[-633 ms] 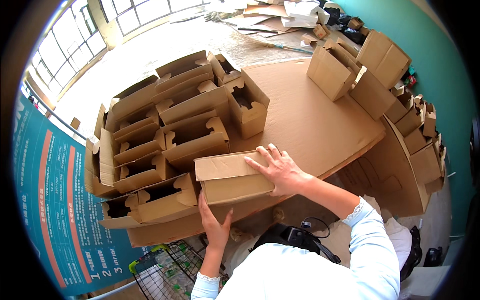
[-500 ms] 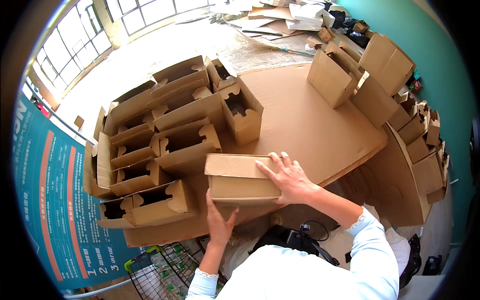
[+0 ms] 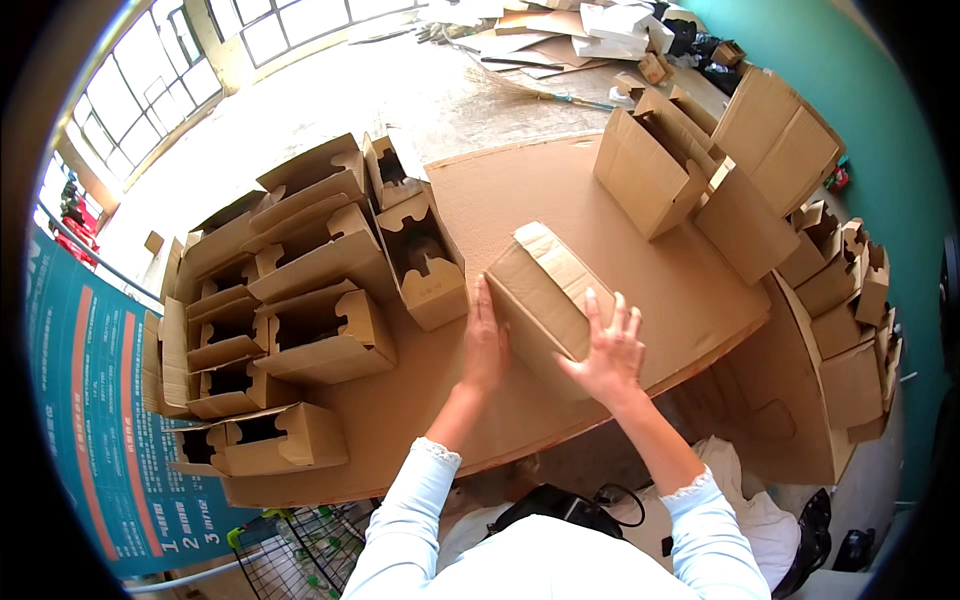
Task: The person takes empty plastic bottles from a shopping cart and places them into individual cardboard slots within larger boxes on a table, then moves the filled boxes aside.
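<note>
I see the left hand (image 3: pixel 484 345) flat along the closed carton's (image 3: pixel 540 285) left side, right hand (image 3: pixel 612 355) splayed on its near right end; carton mid-tabletop (image 3: pixel 500 190), right of open-topped boxes (image 3: pixel 325 350).

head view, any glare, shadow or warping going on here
Head view: glare bleaches the multi-pane window and the floor beyond the brown tabletop; head view: the open cardboard boxes are dark inside; head view: fisheye distortion bows the tabletop's edge, with black corners.

Boxes (image 3: pixel 338 360) left of the carton (image 3: pixel 538 288)
</note>
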Tool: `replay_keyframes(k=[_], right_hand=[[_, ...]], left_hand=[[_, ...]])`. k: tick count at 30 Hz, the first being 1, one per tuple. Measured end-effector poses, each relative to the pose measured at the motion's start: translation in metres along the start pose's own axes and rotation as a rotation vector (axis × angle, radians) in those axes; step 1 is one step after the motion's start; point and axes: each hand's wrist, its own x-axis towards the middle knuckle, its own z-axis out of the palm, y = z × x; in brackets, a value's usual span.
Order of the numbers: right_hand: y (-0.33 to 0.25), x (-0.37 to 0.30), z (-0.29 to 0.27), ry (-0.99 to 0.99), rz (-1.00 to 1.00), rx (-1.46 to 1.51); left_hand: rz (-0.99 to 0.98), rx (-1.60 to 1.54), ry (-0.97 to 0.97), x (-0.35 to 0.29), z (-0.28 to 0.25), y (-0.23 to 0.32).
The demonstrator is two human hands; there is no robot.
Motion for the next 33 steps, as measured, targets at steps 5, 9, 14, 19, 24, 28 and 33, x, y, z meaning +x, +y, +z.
replay_keyframes(k=[5, 9, 14, 19, 24, 28, 33], right_hand=[[-0.031, 0.052, 0.016, 0.042, 0.104, 0.023], [-0.064, 0.105, 0.03, 0.083, 0.207, 0.009], [-0.125, 0.19, 0.053, 0.089, 0.304, 0.034], [-0.17, 0.269, 0.051, 0.06, 0.338, 0.043], [-0.21, 0.309, 0.058, 0.02, 0.281, 0.019], [-0.226, 0.33, 0.059, -0.038, 0.228, 0.018], [-0.218, 0.351, 0.077, -0.028, 0.132, 0.028]], left_hand=[[-0.039, 0.078, -0.15, -0.035, -0.013, -0.014], [-0.164, 0.086, -0.171, -0.082, -0.04, -0.01], [-0.281, 0.298, -0.127, -0.144, -0.08, -0.039], [-0.266, 0.563, -0.235, -0.17, -0.089, -0.063], [-0.284, 0.65, -0.265, -0.171, -0.086, -0.07], [-0.273, 0.614, -0.233, -0.172, -0.087, -0.065], [-0.271, 0.597, -0.239, -0.17, -0.082, -0.074]])
